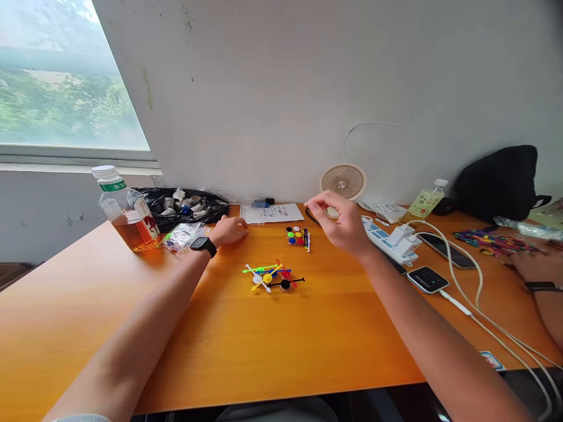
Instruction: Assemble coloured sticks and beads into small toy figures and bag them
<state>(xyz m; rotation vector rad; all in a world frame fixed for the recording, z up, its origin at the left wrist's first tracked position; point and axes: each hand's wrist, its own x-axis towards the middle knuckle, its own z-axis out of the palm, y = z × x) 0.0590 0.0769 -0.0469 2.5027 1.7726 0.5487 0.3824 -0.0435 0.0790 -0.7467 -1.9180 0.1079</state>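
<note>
My left hand (pixel 229 230) rests on the table toward the back, fingers loosely bent and nothing visible in them. A black watch sits on that wrist. Raised over the table, my right hand (pixel 341 223) has its thumb and fingertips drawn into a pinch; whatever may be between them is too small to make out. Between my forearms lies a cluster of arrow spinners (pixel 268 278) in white, yellow, green, blue, red and black. Farther back are small round coloured discs (pixel 292 235) in rows, with several loose arrows (pixel 307 239) side by side at their right.
At left stand a tea bottle (pixel 134 228), a clear plastic packet (pixel 187 235) and a black bag of scraps (pixel 211 205). A paper sheet (pixel 277 213) and fan (pixel 343 180) are behind. Right: power strip (pixel 387 241), cables, phone (pixel 446 251), another person's hand (pixel 534 266) by coloured pieces (pixel 492 241).
</note>
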